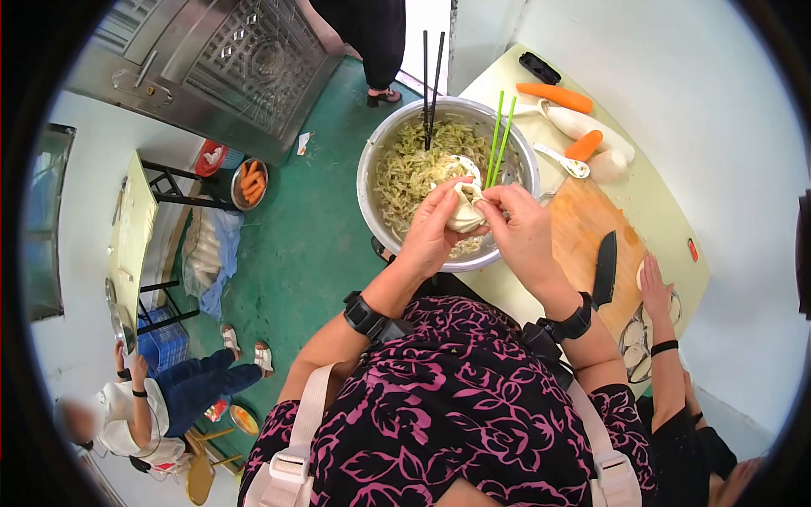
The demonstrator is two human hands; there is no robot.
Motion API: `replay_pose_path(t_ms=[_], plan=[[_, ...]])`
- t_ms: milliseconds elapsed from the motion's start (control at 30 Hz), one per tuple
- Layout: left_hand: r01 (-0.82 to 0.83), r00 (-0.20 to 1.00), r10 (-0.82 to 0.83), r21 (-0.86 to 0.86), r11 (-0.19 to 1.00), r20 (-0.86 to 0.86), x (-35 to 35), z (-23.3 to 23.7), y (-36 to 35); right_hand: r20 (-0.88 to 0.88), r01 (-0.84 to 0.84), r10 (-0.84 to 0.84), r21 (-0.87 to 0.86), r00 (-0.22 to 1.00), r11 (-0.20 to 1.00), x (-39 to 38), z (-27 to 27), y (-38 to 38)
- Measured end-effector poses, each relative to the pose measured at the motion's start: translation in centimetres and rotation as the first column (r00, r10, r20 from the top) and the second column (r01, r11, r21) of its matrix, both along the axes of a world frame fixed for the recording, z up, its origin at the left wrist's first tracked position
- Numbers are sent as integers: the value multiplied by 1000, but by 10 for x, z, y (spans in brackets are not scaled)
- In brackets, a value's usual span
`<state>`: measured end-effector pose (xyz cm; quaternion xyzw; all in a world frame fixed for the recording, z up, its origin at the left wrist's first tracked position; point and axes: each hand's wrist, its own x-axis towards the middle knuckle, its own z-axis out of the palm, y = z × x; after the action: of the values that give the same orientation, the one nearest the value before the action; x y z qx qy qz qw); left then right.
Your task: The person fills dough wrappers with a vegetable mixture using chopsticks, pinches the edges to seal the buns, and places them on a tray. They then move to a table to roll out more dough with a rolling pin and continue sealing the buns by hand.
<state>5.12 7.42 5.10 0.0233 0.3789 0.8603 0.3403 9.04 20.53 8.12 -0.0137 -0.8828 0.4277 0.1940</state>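
A partly pleated dough bun [466, 218] is held over the large metal bowl [365, 182], its top gathered around a small opening. My left hand [433, 226] cups the bun from the left, thumb near the rim. Pinching the dough edge on the other side are the fingers of my right hand [517, 226]. Shredded greenish filling [410, 182] fills the bowl below. Black chopsticks [432, 89] and green chopsticks [501, 139] stand in it, along with a white spoon [467, 167] partly hidden behind my hands.
On the table to the right lie carrots [554, 96], white radishes [585, 131], a slotted white spoon [562, 159], and a wooden board [583, 220] with a dark cleaver [605, 266]. A co-worker's hand [654, 289] presses on the board's edge. Another person [135, 414] works at a left-hand table.
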Motion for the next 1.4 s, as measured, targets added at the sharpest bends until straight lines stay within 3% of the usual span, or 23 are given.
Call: replay_pose_path(t_ms=[100,300,467,700,800,900,1000,1100,1267,1400], plan=[[25,1000,-25,-72,997,-8,-2,5,-1,-22,-13,15,87,1000,996,0,3,1],[75,995,-84,-179,981,-47,-5,8,-2,-57,-220,253,339,966,915,-4,8,12],[188,970,-222,-266,945,-104,-10,11,-5,-3,-237,242,201,970,951,-5,18,12],[311,951,-304,-217,925,64,-16,4,-11,35,-281,279,144,960,949,0,15,15],[282,958,-272,-136,950,86,-14,10,-9,7,-248,250,172,968,954,0,3,20],[243,966,-247,54,968,82,-12,6,-12,-11,-136,137,44,991,990,0,-4,21],[225,974,-225,-7,974,-30,-8,-5,-11,79,-40,48,-99,996,994,1,2,16],[104,993,-106,-27,994,-53,0,-7,-5,127,-44,59,-113,990,993,3,4,13],[32,996,-35,-37,999,-82,4,-9,-1,56,-141,135,133,989,981,4,10,12],[69,982,-83,-91,993,-167,5,-9,-1,42,-218,215,316,976,923,6,18,15]])
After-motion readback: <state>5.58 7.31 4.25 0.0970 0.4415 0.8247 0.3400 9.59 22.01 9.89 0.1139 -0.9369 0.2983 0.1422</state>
